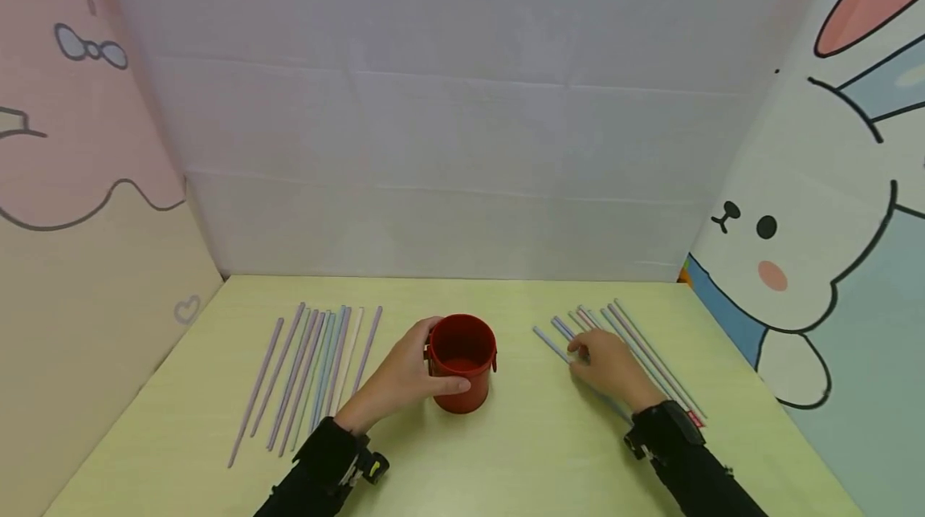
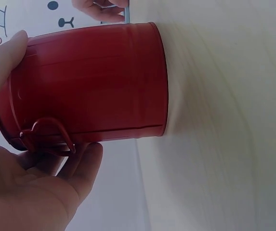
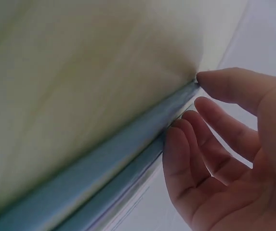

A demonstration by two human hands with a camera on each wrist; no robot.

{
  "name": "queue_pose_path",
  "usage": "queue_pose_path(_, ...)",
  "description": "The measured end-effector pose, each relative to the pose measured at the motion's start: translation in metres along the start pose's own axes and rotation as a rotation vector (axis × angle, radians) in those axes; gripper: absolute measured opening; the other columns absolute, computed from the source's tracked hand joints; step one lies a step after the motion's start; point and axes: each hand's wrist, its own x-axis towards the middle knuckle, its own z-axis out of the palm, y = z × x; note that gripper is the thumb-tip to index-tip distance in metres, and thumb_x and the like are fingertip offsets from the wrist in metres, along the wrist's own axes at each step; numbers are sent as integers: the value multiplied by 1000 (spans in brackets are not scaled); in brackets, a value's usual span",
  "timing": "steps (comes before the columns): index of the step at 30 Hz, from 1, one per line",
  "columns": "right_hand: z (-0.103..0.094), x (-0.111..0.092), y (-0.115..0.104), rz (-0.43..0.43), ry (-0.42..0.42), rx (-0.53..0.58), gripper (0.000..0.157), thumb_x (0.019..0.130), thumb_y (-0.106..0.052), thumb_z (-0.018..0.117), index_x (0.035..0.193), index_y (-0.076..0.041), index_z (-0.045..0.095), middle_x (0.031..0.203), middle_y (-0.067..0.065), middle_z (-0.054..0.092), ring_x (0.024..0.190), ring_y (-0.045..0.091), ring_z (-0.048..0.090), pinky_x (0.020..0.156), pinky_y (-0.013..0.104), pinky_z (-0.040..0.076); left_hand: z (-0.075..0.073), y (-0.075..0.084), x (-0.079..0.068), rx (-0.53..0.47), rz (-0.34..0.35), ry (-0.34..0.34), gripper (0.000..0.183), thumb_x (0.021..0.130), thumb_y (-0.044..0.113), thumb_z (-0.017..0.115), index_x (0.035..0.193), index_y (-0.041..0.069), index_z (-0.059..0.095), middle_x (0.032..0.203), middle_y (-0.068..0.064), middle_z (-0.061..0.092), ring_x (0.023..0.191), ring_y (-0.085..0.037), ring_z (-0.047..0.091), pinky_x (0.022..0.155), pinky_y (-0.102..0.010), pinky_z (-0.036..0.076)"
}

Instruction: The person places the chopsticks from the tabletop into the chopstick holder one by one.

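Observation:
In the head view my left hand [image 1: 405, 376] grips a small red metal bucket [image 1: 466, 400] from its left side, thumb across the front. The left wrist view shows a looped handle on the bucket [image 2: 89, 82] near my fingers. Its mouth faces up, and I cannot tell whether its base touches the table. At the right my right hand [image 1: 610, 364] is over a group of thin pastel sticks. Thumb and fingertips of that hand [image 3: 229, 130] close around a light blue stick [image 3: 113, 149], the leftmost of that group. A second blue stick [image 3: 123, 185] lies close beside it.
Several pastel sticks [image 1: 296, 380], mostly purple, blue and white, lie roughly side by side on the left of the pale yellow table [image 1: 491, 469]. A white cloth wall [image 1: 448, 140] stands behind, with cartoon-printed panels at both sides.

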Motion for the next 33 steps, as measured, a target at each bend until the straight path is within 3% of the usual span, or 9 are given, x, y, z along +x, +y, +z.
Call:
queue_pose_path(8, 2, 0, -8, 4, -21, -55, 14, 81, -4, 70, 95, -7, 68, 76, 0, 56, 67, 13, 48, 64, 34, 44, 0, 1, -1, 6, -21, -4, 81, 73, 20, 84, 138, 3, 38, 134, -15, 46, 119, -29, 46, 89, -41, 48)
queue_pose_path(14, 3, 4, -13, 27, -27, -33, 13, 81, -6, 70, 93, -8, 67, 76, 0, 57, 66, 13, 50, 65, 34, 46, 0, 2, -1, 13, -27, -4, 81, 73, 20, 84, 138, 3, 38, 134, -14, 46, 117, -21, 46, 89, -40, 48)
queue_pose_path(19, -9, 10, -19, 8, 23, 20, 14, 81, -8, 70, 94, -10, 66, 75, -4, 56, 64, 11, 49, 62, 33, 44, 0, 1, -1, 10, -17, -5, 81, 73, 19, 84, 138, 3, 38, 134, -14, 46, 119, -28, 45, 89, -42, 48)
queue_pose_path(24, -39, 24, -41, -32, 152, 149, 15, 83, -9, 69, 97, -14, 67, 72, -7, 60, 62, 9, 55, 57, 31, 47, 0, 1, -1, 4, -19, -7, 80, 74, 19, 84, 138, 4, 38, 134, -12, 46, 120, -30, 45, 89, -42, 48)
queue_pose_path(29, -69, 35, -73, -52, 270, 332, 17, 87, -13, 68, 104, -15, 66, 79, -4, 65, 67, 9, 61, 61, 29, 54, 0, 1, -1, 3, -15, -8, 80, 74, 19, 84, 138, 4, 38, 133, -12, 46, 120, -31, 45, 88, -41, 49)
queue_pose_path(33, -82, 43, -95, -75, 311, 472, 19, 89, -13, 67, 108, -15, 65, 81, -3, 66, 67, 10, 63, 64, 27, 55, 0, 1, -1, 9, -13, -2, 80, 73, 19, 84, 137, 3, 38, 133, -13, 46, 119, -32, 45, 87, -42, 49)
